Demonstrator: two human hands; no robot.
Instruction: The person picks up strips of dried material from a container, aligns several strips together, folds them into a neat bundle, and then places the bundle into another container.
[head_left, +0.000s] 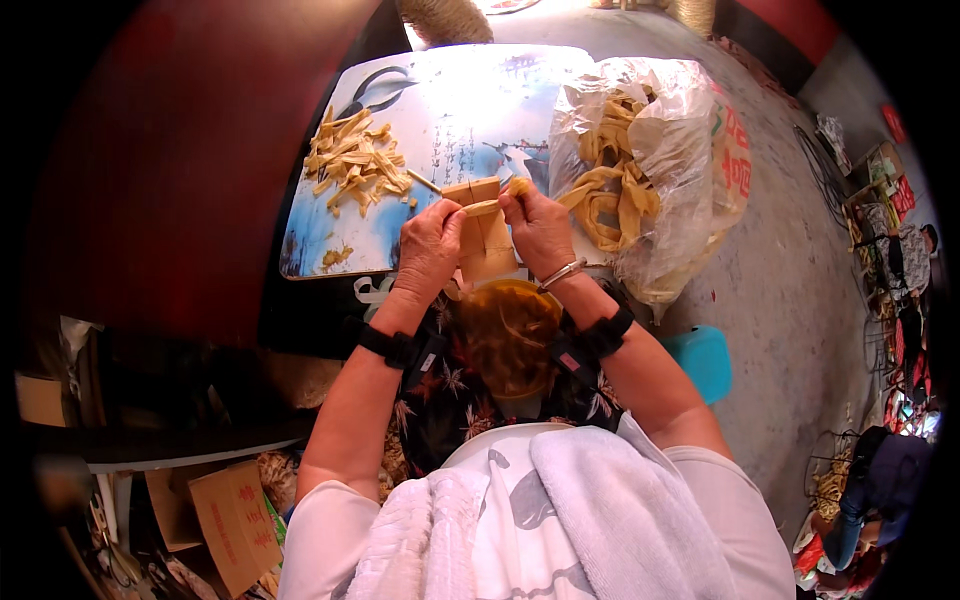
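My left hand (432, 245) and my right hand (540, 230) are close together above the near edge of a low table. Between them stretches a short, pale yellow flat strip (481, 208), one end pinched in each hand. A small tan curl of similar material (519, 187) sticks up at my right fingertips. Under the strip is a light wooden block (487, 250), with a thin metal rod (424, 181) next to my left hand. Below my hands, near my lap, sits an amber, see-through bowl (508, 340); its contents are unclear.
On the blue-and-white table (460, 110) lie a heap of cut tan strips (357, 160) and black-handled scissors (380, 92). At right, a clear plastic bag (690, 150) holds long tan bands (615, 195). A turquoise stool or tub (703, 362) stands lower right; cardboard (236, 525) lies lower left.
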